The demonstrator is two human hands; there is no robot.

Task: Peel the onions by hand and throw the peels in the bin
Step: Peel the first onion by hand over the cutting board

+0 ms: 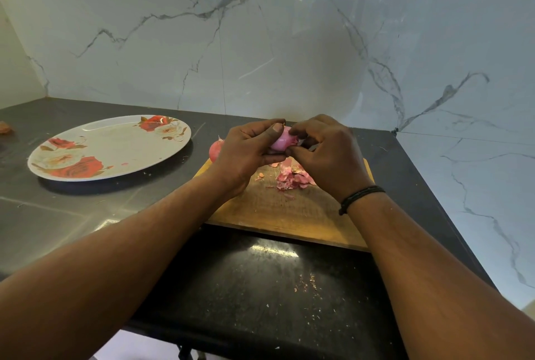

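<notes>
- Onion (280, 140) is held mid-frame above the far end of the wooden board (292, 209), between both hands, clear of the board surface.
- Left hand (246, 154) grips it: fingers curled underneath, thumb pressed along the top.
- Right hand (324, 151) has fingertips bunched at the onion's right end and looks to be pinching skin there; the exact pinch pt is hidden behind the fingers.
- Exposed surface is pink and glossy, so probably mostly peeled. That layer looks smooth and likely slippery when damp.
- Handling est: small, light, firm bulb. Won't crush under a normal grip but can squirt out if squeezed on the slick face.
- Best hold, judged: cradle around the middle w/ the left hand and work loose skin from the tip or root end w/ right-hand nails.
- Peels (292, 179) lie in a loose pile on the board, just below the hands. They look thin, dry, brittle: weightless, will tear and scatter. Gather by scooping, not one by one.
- Second onion (215, 150) sits at the board's far-left corner, partly hidden behind the left hand; skin apparently still on.
- Flowered plate (110, 148) at left of frame, on the dark counter (260, 287), well apart from the board; holds no onion.
- Small peel crumbs on the counter, lower centre.
- No bin in view, so disposal is not yet done.
</notes>
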